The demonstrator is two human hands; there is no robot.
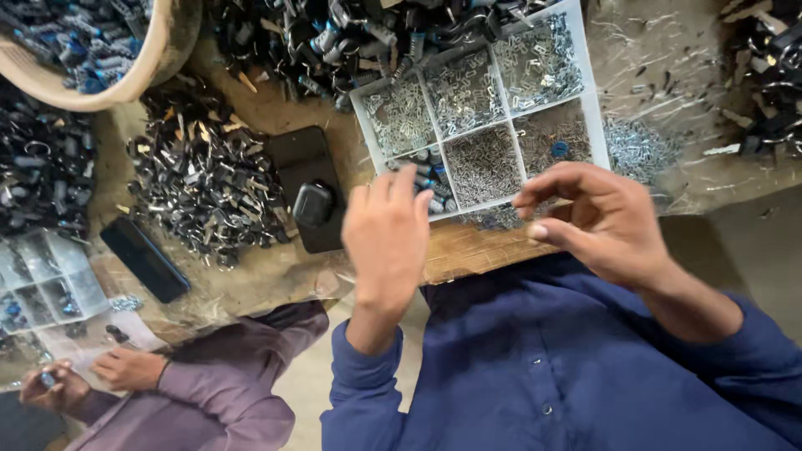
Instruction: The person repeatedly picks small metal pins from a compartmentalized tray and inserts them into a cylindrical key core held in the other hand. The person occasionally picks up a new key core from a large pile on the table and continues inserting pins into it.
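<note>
While raised over the worktop (468, 246) edge, left hand (387, 238) seen from the back, fingers loosely together, grip hidden; right hand (597, 219) with thumb and fingertips pinched, whatever sits between too small to tell. Just beyond both, clear compartment tray (595, 125) of small metal parts. Beside left hand, black phone (294, 163) with small black case (313, 203); farther out, heap of black parts (200, 179), basket (171, 50).
</note>
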